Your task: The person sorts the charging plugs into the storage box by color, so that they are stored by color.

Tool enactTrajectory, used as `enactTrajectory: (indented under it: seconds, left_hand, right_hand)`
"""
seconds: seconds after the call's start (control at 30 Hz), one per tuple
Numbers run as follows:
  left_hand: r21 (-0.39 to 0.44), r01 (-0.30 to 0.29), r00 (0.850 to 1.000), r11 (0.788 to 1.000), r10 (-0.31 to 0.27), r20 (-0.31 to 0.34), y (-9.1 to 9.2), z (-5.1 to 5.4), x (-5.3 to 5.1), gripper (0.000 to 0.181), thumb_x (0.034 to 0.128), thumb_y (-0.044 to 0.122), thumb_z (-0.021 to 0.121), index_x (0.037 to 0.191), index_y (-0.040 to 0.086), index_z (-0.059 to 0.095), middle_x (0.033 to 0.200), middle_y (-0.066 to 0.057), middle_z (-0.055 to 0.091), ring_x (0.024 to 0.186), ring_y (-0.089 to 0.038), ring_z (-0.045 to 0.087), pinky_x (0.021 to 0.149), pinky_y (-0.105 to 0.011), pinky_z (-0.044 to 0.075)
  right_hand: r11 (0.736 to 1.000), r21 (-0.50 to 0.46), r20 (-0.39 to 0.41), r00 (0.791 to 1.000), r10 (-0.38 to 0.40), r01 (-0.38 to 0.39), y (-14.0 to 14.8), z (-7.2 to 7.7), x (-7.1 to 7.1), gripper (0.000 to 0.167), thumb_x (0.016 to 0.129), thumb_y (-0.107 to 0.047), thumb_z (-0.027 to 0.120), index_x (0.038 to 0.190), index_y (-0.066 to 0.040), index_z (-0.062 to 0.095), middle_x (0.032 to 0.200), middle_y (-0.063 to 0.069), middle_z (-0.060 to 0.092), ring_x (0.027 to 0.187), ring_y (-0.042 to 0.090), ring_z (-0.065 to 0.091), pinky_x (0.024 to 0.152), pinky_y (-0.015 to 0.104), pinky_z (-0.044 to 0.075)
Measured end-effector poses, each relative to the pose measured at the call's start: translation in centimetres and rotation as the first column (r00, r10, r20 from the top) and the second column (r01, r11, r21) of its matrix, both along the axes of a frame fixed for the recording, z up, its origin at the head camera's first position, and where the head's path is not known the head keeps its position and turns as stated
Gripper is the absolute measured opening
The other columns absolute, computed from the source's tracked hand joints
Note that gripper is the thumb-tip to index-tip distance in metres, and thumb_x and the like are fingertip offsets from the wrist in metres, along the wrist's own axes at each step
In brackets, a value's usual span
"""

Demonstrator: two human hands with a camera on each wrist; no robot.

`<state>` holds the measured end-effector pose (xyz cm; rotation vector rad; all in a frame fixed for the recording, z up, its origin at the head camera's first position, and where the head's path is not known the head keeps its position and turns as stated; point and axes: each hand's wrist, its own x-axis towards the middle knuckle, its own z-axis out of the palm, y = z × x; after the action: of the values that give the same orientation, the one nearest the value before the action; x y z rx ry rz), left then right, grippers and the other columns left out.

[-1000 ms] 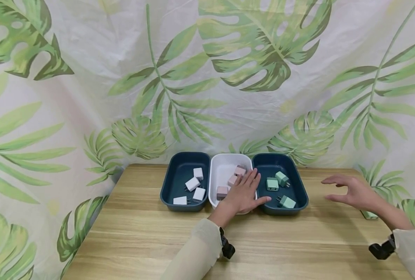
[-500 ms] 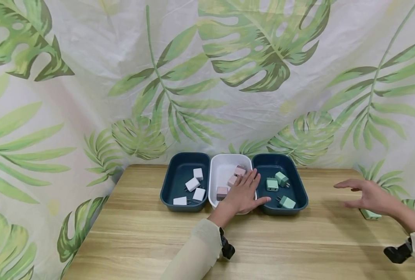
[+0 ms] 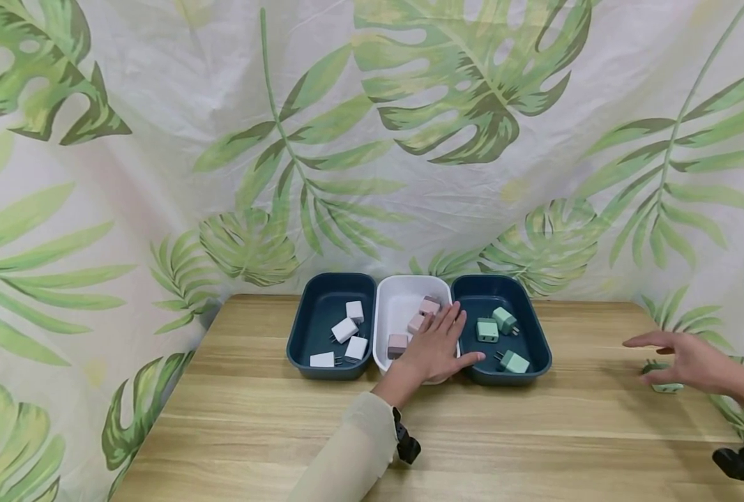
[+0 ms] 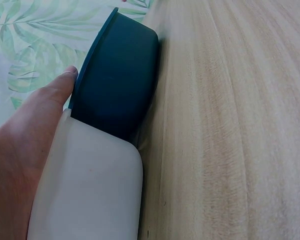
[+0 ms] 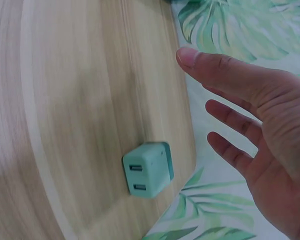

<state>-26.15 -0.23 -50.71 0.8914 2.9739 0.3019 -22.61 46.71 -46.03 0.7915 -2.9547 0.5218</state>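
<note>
My left hand [image 3: 431,348] lies across the white tray [image 3: 403,287], fingers straight and spread, its thumb reaching over the near part of the right dark blue tray [image 3: 486,289]. Pink charger plugs [image 3: 398,346] sit in the white tray, partly hidden by that hand. In the right wrist view, a green charger plug [image 5: 147,171] with two USB ports lies on the table near its right edge. Nearby, my right hand [image 5: 270,125] hovers with fingers apart, holding nothing. From the head view, the right hand [image 3: 692,362] partly covers this plug.
Three green plugs [image 3: 487,330] lie in the right dark blue tray. A second dark blue tray [image 3: 321,296] on the left contains several white plugs [image 3: 344,330]. The trays stand side by side at the table's back edge, before a leaf-print cloth [image 3: 346,139].
My right hand has moved rightward, away from the trays, to the lone green plug by the table's right edge. The left hand has stayed where it was.
</note>
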Motion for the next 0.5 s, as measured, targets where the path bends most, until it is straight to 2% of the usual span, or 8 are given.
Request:
enactTrajectory:
  seconds: [0.2, 0.33, 0.5]
  left_hand:
    - [0.006, -0.005, 1.0, 1.0, 0.005, 0.004, 0.0, 0.1, 0.0, 0.095, 0.1035, 0.077, 0.034, 0.171, 0.013, 0.017, 0.18, -0.005, 0.004, 0.165, -0.022, 0.006, 0.133, -0.048, 0.01]
    - [0.006, -0.005, 1.0, 1.0, 0.005, 0.004, 0.0, -0.1, -0.1, 0.095, 0.1034, 0.077, 0.034, 0.171, 0.013, 0.017, 0.18, -0.005, 0.004, 0.165, -0.021, 0.005, 0.133, -0.048, 0.009]
    - [0.006, -0.003, 1.0, 1.0, 0.003, 0.008, 0.1, -0.2, -0.1, 0.095, 0.1036, 0.077, 0.034, 0.172, 0.013, 0.016, 0.18, -0.004, 0.003, 0.165, -0.021, 0.004, 0.133, -0.047, 0.008]
  right_hand:
    - [1.0, -0.008, 0.034, 0.999, -0.03, 0.03, 1.0, -0.1, 0.3, 0.058, 0.074, -0.024, 0.098, 0.123, -0.003, 0.075, 0.119, 0.016, 0.074, 0.104, -0.017, 0.053, 0.076, 0.024, 0.057]
    - [0.999, -0.002, 0.028, 0.998, -0.055, 0.055, 1.6, -0.3, 0.4, 0.058, 0.071, -0.026, 0.099, 0.121, -0.006, 0.077, 0.117, 0.009, 0.075, 0.104, -0.019, 0.051, 0.075, 0.022, 0.056]
    - [0.998, 0.026, 0.058, 0.997, -0.06, 0.058, 2.2, -0.5, 0.5, 0.06, 0.07, -0.029, 0.099, 0.12, -0.003, 0.077, 0.119, 0.015, 0.075, 0.102, -0.017, 0.053, 0.074, 0.025, 0.057]
